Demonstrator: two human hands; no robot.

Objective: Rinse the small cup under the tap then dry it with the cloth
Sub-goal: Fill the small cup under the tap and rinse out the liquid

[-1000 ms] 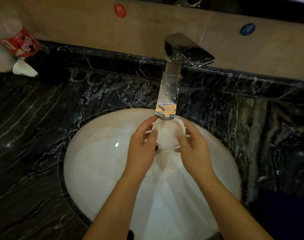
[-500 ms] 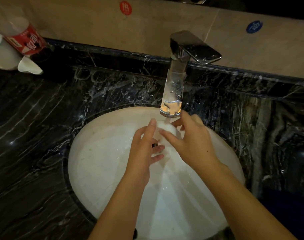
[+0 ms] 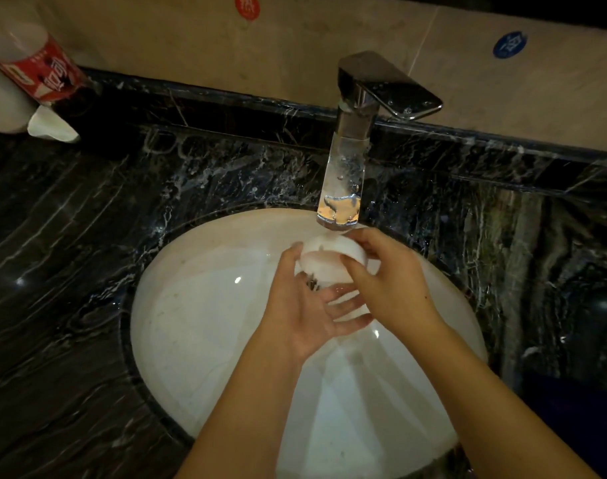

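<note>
The right hand curls its fingers over the small white ceramic cup, grasping it from three o'clock. The left hand cradles the cup from seven o'clock, thumb on its side, fingers spread beneath. The cup sits just below the chrome tap, over the white oval basin. Black veined marble bench surrounds it; a red-labelled plastic bottle lies at ten o'clock.
</note>
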